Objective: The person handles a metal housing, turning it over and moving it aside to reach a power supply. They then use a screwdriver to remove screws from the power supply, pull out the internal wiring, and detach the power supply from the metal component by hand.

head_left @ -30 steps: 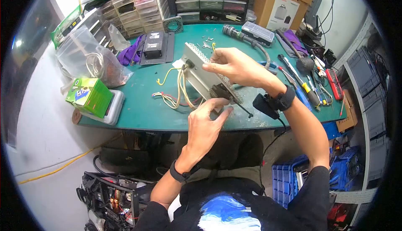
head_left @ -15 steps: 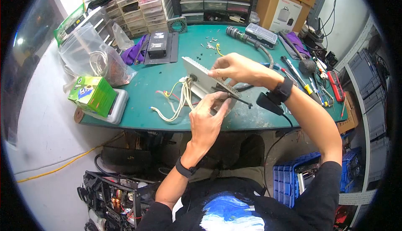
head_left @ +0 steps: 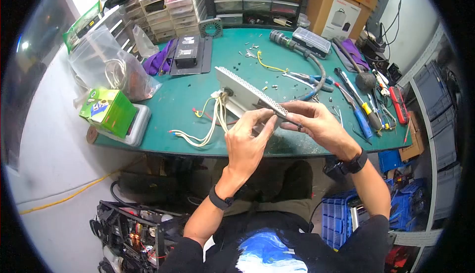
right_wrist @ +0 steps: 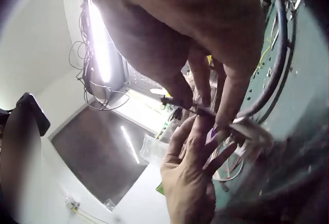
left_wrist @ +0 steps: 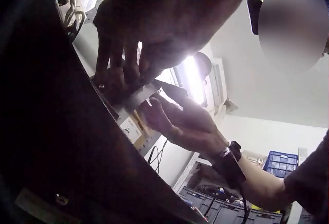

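Observation:
A bent metal casing (head_left: 242, 91) with a perforated edge stands tilted over the bench. Several pale wires (head_left: 216, 117) come out through a hole in its left side and trail onto the bench. My left hand (head_left: 247, 142) grips the casing's near end between thumb and fingers. At the near right corner, my right hand (head_left: 319, 127) pinches the casing beside a thin black rod (right_wrist: 205, 112), its thumb and fingers close to the left fingertips. The fingers partly hide the rod and the casing's end.
Pliers (head_left: 309, 78), screwdrivers (head_left: 355, 107) and a rubber mallet (head_left: 365, 81) lie to the right, near a thick grey cable (head_left: 321, 67). Small screws are scattered behind the casing. A black module (head_left: 188, 52) and a green box (head_left: 108, 110) stand left, with drawer cabinets (head_left: 255, 5) behind.
My right hand has come down and nearer from the casing's perforated top to its near right corner. The casing has swung flatter, its wires shifting left; my left hand keeps its grip.

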{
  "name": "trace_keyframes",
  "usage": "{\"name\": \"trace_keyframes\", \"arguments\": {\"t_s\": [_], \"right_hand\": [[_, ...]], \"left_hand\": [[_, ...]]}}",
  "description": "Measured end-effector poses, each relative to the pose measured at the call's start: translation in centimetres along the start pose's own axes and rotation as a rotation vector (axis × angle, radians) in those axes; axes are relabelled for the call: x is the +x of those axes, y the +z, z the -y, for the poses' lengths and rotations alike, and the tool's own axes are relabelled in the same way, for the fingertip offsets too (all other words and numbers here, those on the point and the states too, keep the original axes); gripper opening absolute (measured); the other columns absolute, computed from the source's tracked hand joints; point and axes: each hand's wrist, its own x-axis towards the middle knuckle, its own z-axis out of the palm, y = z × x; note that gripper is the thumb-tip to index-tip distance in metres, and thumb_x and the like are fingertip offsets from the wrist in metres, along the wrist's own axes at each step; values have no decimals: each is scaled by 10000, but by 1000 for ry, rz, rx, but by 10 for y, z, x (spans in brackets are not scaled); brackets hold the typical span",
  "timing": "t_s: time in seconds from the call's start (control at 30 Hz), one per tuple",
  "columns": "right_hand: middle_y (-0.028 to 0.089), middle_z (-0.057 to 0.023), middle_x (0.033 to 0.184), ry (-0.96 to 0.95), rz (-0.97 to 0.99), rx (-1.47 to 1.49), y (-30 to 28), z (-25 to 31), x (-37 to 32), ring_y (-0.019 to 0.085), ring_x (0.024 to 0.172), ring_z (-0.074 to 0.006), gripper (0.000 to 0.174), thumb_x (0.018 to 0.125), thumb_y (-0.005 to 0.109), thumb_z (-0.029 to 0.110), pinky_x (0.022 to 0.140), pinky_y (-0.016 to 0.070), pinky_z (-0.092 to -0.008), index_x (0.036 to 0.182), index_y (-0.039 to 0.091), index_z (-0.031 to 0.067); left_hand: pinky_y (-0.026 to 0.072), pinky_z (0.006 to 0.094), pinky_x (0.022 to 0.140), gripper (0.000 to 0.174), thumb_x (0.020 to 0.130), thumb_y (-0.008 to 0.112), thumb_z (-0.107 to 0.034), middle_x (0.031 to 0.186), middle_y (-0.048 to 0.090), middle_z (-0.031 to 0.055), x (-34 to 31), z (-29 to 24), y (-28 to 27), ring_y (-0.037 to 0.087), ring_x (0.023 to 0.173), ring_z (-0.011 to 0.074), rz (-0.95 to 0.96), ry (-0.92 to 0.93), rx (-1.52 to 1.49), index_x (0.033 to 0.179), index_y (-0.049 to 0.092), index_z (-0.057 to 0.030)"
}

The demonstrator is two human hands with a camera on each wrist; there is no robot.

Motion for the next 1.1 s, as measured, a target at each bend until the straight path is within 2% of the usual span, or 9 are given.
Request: {"name": "trace_keyframes", "arguments": {"t_s": [0.1,0.23,0.27,0.37,0.47,0.53,0.63,0.8,1.1], "right_hand": [[667,-113,1324,-20,-74,146,13,-14,-5,653,1170,-160,420,1020,672,160,1067,521,-314,1382,611,-43],[726,-66,1166,34,-205,225,33,-32,-12,659,1025,-105,311,996,715,154,929,522,-254,1243,697,-35],[736,-41,1094,-92,-239,159,42,-40,-12,646,976,-87,263,991,724,155,884,500,-233,1182,723,-26],[719,-61,1135,-277,-323,28,67,-54,-15,664,1030,-119,236,978,732,114,918,551,-294,1167,728,-28],[717,-102,1166,-301,-357,75,86,-67,-16,677,1072,-174,201,940,756,76,932,558,-334,1112,737,-24],[715,-162,1181,-554,-407,-300,92,-73,-16,680,1061,-308,210,888,765,39,947,533,-388,1092,747,-5],[712,-157,1186,-628,-434,-443,100,-79,-20,673,1068,-322,241,863,773,28,942,538,-391,1100,749,-5],[664,-165,1322,-759,-334,-689,103,-89,-26,640,1200,-346,473,816,765,-10,1005,539,-435,1281,681,-9],[677,-156,1313,-812,-257,-681,97,-108,-23,620,1270,-347,473,765,729,-72,1051,526,-431,1233,687,-22]], "left_hand": [[577,335,751,179,912,771,-85,986,764,115,-4,2,-1,750,858,228,-24,0,-43,1072,748,-8],[559,298,769,153,974,722,-94,978,749,74,-12,3,-12,703,892,130,-23,-180,-183,1072,724,24],[539,277,782,160,988,710,-109,973,729,52,-14,4,-15,672,892,114,-27,-239,-277,1077,713,25],[456,222,739,171,1008,704,-173,901,623,-14,-12,1,-23,553,830,64,-38,-362,-419,1008,626,-22],[445,215,712,178,996,719,-157,869,580,-29,-7,-7,-32,534,805,48,-64,-488,-433,977,570,-60],[451,216,698,203,981,734,-138,860,566,-34,-10,-3,-38,541,792,44,-67,-574,-492,963,541,-80],[468,227,686,187,978,732,-122,865,577,-31,-17,-3,-47,551,777,47,-102,-623,-577,975,552,-72],[505,226,752,137,977,696,-76,984,669,22,-24,5,-65,626,865,73,-71,-629,-557,1057,590,-42],[503,270,937,340,989,594,-84,1199,657,89,-44,30,-81,629,1072,119,-4,-602,-560,1305,528,24]]}}
